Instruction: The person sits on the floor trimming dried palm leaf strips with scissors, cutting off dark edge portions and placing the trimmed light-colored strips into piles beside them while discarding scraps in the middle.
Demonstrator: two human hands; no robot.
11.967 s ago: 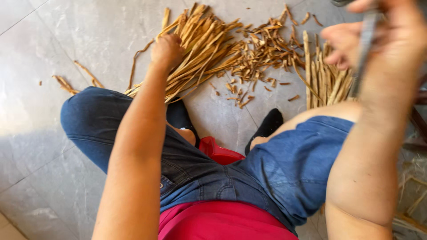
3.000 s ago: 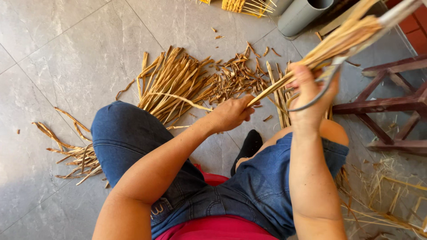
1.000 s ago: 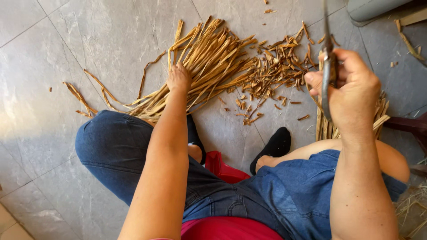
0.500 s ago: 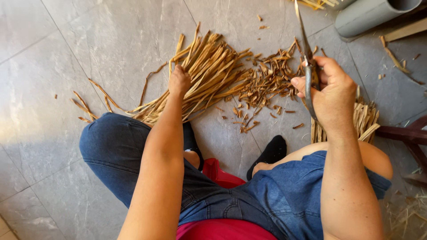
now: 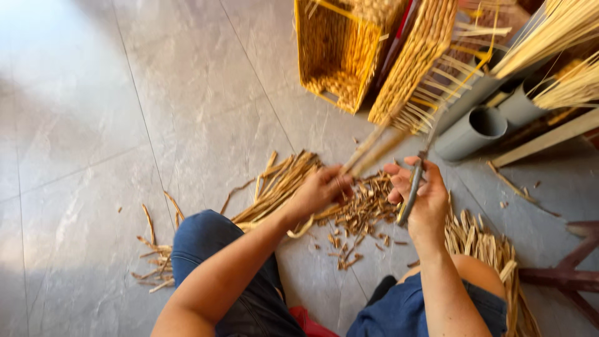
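Dried reed strips (image 5: 368, 148) clamped in the left hand (image 5: 321, 190).
Right hand (image 5: 424, 196), just beside it, grips scissors (image 5: 412, 187); cut scraps (image 5: 359, 215) lie below both.

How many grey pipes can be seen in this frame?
2. One pipe lies open-ended right of the scissors; a second pipe sits just beyond it, upper right. Others may be hidden under the straw bundles.

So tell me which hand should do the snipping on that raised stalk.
Right. The right hand already grips the scissors beside the dried stalk, while the left hand holds that stalk's lower end.
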